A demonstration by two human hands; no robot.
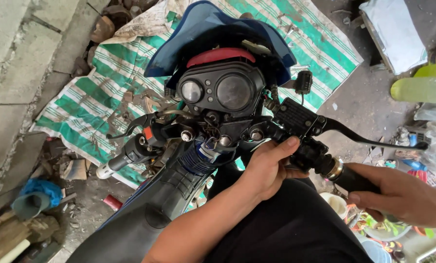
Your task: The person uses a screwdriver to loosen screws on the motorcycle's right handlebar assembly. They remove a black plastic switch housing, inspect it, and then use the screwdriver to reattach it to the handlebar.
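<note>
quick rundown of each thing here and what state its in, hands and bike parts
left hand: gripping the switch housing, thumb on top
right hand: wrapped around the right grip
brake lever: sticking out, no finger on it
left handlebar grip: free, no hand on it
instrument cluster: exposed, dials dark
blue fairing: loose, tipped forward
striped tarp: spread on the ground, dirty

The right handlebar grip (356, 181) is a black rubber sleeve running out toward the lower right, with a brass-coloured ring at its inner end. Just inboard sits the black switch housing (309, 152) (chunky and scuffed), clamped on the bar. Above it stands a flat, rectangular black brake reservoir (296, 116), and from it a long black brake lever (373, 140) reaches right, apart from the grip.
</note>
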